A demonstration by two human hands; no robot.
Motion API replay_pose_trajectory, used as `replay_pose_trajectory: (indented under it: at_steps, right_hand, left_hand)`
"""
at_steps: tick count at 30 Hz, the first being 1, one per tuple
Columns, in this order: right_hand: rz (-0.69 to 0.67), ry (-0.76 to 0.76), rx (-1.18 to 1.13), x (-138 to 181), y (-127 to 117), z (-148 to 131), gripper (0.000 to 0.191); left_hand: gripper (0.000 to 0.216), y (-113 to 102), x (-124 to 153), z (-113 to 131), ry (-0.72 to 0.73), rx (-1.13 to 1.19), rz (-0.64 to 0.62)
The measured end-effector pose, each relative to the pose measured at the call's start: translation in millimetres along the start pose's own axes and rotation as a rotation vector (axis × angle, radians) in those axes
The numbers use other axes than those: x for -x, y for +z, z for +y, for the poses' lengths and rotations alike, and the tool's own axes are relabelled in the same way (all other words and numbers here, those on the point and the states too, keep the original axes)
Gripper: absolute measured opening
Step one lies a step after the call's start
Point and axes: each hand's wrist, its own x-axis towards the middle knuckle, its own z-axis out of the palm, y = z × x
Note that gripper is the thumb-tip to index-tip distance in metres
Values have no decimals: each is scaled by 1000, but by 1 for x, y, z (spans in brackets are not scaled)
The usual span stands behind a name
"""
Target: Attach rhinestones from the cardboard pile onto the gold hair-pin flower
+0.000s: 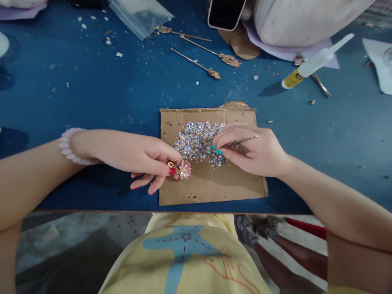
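Between thumb and forefinger, my left hand point(147, 161) pinches a gold ornament with a pink flower head point(184, 169), held over the left part of a cardboard sheet point(214, 188). My right hand point(251, 149) is closed around thin metal tweezers point(240, 142). Their tips are hidden by my fingers, close to a spread of small glittering rhinestones point(196, 139) in silver, blue and pink. Whether a stone sits in the tips I cannot tell. The rhinestones lie on the cardboard, partly covered by my right hand.
Gold hairpins point(196, 61) lie behind the cardboard. A glue bottle point(294, 78) with a yellow label stands at the right, beside a metal stick point(321, 85). At the back are a plastic bag point(141, 16), a phone point(226, 13) and a pale bag point(284, 20).
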Motion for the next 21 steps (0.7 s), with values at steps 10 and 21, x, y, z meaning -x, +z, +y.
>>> replay_pose_trajectory:
  at_steps: [10, 21]
  right_hand:
    - [-3, 0, -14, 0, 0, 0, 13]
    - [-17, -16, -3, 1, -1, 0, 14]
  left_hand:
    - [13, -1, -1, -2, -6, 5, 8]
    - [19, 1, 0, -1, 14, -28, 13]
